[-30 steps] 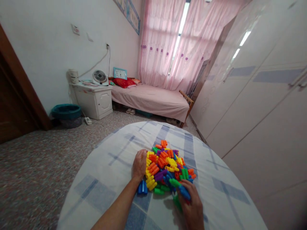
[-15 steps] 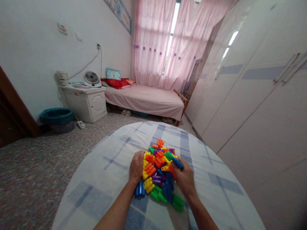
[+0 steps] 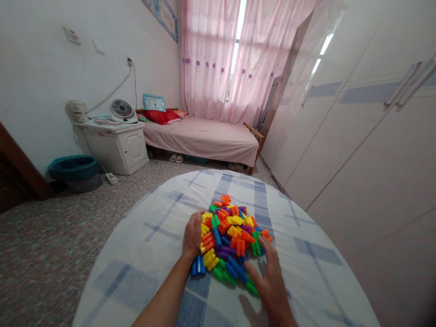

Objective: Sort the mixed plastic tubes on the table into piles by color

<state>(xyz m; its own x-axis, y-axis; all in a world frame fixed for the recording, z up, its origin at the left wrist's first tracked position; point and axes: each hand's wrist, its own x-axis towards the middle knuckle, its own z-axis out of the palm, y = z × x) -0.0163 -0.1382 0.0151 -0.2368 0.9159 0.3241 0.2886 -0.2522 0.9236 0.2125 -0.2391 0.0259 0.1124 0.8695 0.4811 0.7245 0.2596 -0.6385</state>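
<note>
A heap of coloured plastic blocks (image 3: 231,236), orange, yellow, green, blue and purple, lies on a round table under a white and blue checked cloth (image 3: 153,254). My left hand (image 3: 192,234) rests against the heap's left side, fingers curved onto the blocks. A blue block (image 3: 197,266) lies just beside that wrist. My right hand (image 3: 269,274) hovers at the heap's near right edge with fingers spread and nothing in it.
Beyond the table is a speckled floor, a pink bed (image 3: 204,138), a white cabinet (image 3: 112,143) with a fan (image 3: 121,110), and a teal basin (image 3: 73,169). White wardrobe doors (image 3: 357,136) line the right side.
My right hand let go of the blue block it carried over the heap and drew back to the near right edge, fingers now spread. My left hand stayed at the heap's left side.
</note>
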